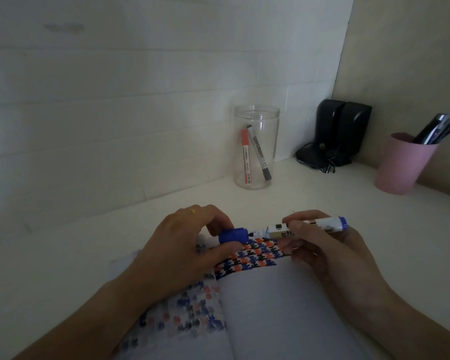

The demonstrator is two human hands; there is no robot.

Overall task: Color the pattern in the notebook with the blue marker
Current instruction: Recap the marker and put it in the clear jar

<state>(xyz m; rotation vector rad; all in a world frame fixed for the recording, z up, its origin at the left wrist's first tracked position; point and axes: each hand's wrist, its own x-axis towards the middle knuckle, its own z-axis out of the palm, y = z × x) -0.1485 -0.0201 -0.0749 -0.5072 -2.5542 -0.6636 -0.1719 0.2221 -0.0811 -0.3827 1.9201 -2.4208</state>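
- Head view, item one: blue marker (305, 227), lying level just above the far edge of the notebook (270, 307); cap (233, 235) off and just beyond the bare tip, the two nearly in line.
- Left hand (182, 245): fingers curled shut around the cap, thumb under, forefinger over; wrist resting across the notebook's left page.
- Right hand (330, 253): closed on the marker barrel near its middle, thumb and forefinger on top, remaining fingers tucked beneath; forearm lying along the notebook's right side.
- Pattern (260, 255): band of blue, orange and black shapes at the notebook's top edge, directly under the marker tip; fainter show-through on the left page.
- Risk, judged: exposed tip hovers close over the finished band; a dip of the right hand would likely leave a stray mark.
- Risk, judged: left wrist rests on inked paper; wet colour could smear.
- Risk, judged: cap held only at the fingertips; a loosened pinch could let it drop onto the notebook.
- Other stock, beyond the notebook: clear jar (256, 149) with two markers, pink cup (403, 165) of pens.
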